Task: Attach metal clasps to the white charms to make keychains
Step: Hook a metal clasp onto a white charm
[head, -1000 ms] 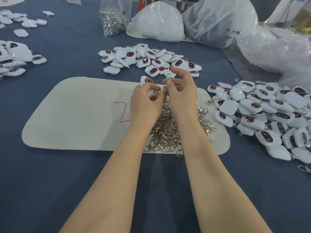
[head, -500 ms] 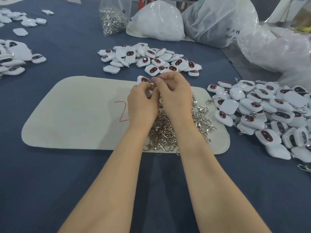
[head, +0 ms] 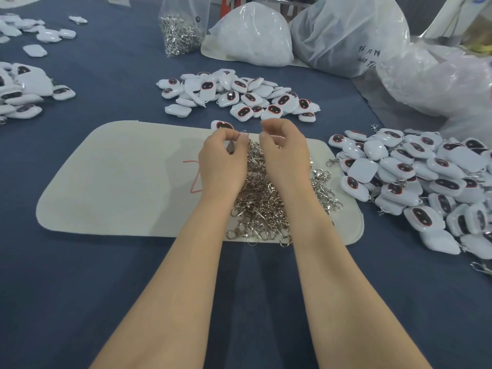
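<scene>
Blue cloth covers the surface (head: 80, 288), where a beige mat (head: 119, 182) lies beside heaps of white charms (head: 415, 182) and carries a pile of metal clasps (head: 263, 209). Over them the left hand (head: 222, 161) pinches one charm (head: 222, 125); the right hand (head: 285, 153) is curled, whether on anything I cannot tell.

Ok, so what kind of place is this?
Likely a small hand-assembly workshop: heaps of white rounded plastic charms on a dark blue cloth table, a pile of silver metal clasps on a cream felt mat, big clear plastic bags behind.
</scene>
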Tool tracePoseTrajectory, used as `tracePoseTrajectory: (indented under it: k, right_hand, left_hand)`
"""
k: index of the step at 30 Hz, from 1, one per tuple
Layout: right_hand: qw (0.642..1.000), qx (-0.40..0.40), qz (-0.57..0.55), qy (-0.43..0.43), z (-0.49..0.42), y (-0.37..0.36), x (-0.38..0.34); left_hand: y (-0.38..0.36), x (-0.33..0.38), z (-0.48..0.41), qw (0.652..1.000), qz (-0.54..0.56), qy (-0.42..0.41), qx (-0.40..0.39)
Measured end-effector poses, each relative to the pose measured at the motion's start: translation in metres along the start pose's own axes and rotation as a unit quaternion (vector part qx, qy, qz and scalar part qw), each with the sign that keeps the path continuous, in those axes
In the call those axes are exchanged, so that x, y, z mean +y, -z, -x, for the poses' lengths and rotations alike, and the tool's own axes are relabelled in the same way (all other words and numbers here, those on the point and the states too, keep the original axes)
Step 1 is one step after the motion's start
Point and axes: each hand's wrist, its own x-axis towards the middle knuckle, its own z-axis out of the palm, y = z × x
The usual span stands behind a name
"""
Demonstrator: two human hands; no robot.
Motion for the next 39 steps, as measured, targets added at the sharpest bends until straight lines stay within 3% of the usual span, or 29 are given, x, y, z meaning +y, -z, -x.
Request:
tracePoseTrajectory:
  k: [4, 7, 31, 39]
  right_hand:
    - [0.995, -0.070, 0.047, 0.046, 0.0026, -0.0020, -0.0014]
    - [0.994, -0.067, 0.076, 0.052, 0.0024, -0.0038, 0.0018]
    - [0.995, -0.051, 0.078, 0.026, 0.0020, -0.0014, 0.0036]
    - [0.988, -0.016, 0.115, 0.101, 0.0060, -0.0029, -0.0006]
  left_hand:
    - [-0.0012, -0.0045, 0.0005, 0.995, -0.090, -0.049, -0.012]
    - [-0.0025, -0.0059, 0.0009, 0.988, -0.134, -0.076, -0.001]
    - [0.0004, -0.0019, -0.0003, 0.997, -0.050, -0.051, -0.008]
    - [-0.0012, -0.0056, 0.0008, 0.988, -0.121, -0.094, 0.004]
